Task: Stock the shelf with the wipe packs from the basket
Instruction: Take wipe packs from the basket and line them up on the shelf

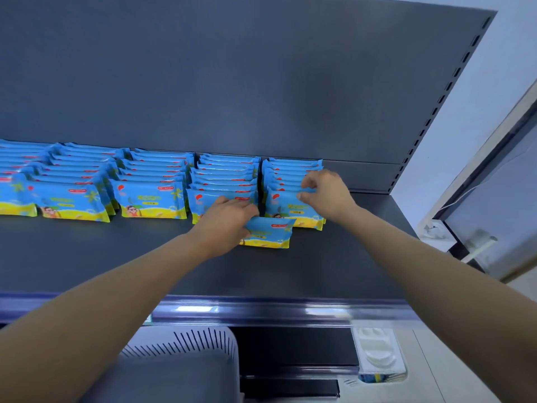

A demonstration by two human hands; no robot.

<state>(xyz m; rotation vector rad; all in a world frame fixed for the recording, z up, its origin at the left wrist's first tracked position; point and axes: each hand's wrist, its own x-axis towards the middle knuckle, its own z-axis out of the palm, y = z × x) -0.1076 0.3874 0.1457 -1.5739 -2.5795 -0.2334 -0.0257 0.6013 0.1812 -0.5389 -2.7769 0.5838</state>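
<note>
Blue and yellow wipe packs stand in several rows point(151, 181) along the back of a dark grey shelf point(87, 251). My left hand point(223, 225) grips one loose wipe pack point(270, 234) just in front of the two rightmost rows. My right hand point(325, 193) pinches the top edge of the front pack of the rightmost row point(290, 207). The grey basket point(186, 362) sits below the shelf edge, between my forearms; its inside is hidden.
The shelf's back panel point(232, 82) rises behind the rows. A perforated upright point(436, 112) ends the shelf on the right. A price rail point(261, 309) runs along the front edge. A white tray point(377, 353) lies lower right. Bare shelf lies right of the last row.
</note>
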